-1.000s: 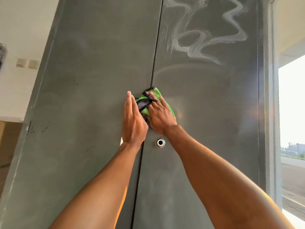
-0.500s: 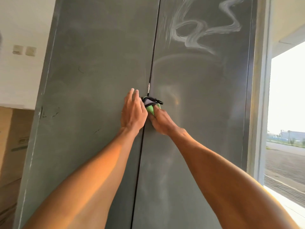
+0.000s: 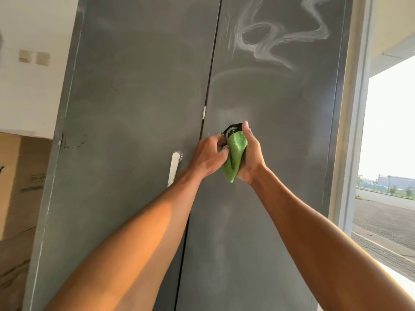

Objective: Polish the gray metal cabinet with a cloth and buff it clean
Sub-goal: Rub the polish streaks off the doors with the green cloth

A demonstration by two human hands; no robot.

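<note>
The tall gray metal cabinet [image 3: 139, 97] fills the view, with two doors that meet at a dark centre seam. White wavy polish streaks [image 3: 276, 39] mark the upper right door. A bunched green cloth with a black edge [image 3: 235, 156] sits in front of the right door, just right of the seam. My right hand [image 3: 250, 153] grips the cloth from the right with its fingers curled round it. My left hand [image 3: 210, 157] pinches the cloth's top left part. Whether the cloth touches the door I cannot tell.
A silver door handle [image 3: 174, 168] stands on the left door beside my left wrist. Cardboard boxes [image 3: 15, 187] are stacked left of the cabinet under a white wall with two switches [image 3: 33, 57]. At the right, a pale frame [image 3: 352, 131] borders a bright outdoor opening.
Both hands came off the doors and moved right of the seam. My left hand went from flat on the door to pinching the cloth, now bunched between both hands. The silver handle is uncovered.
</note>
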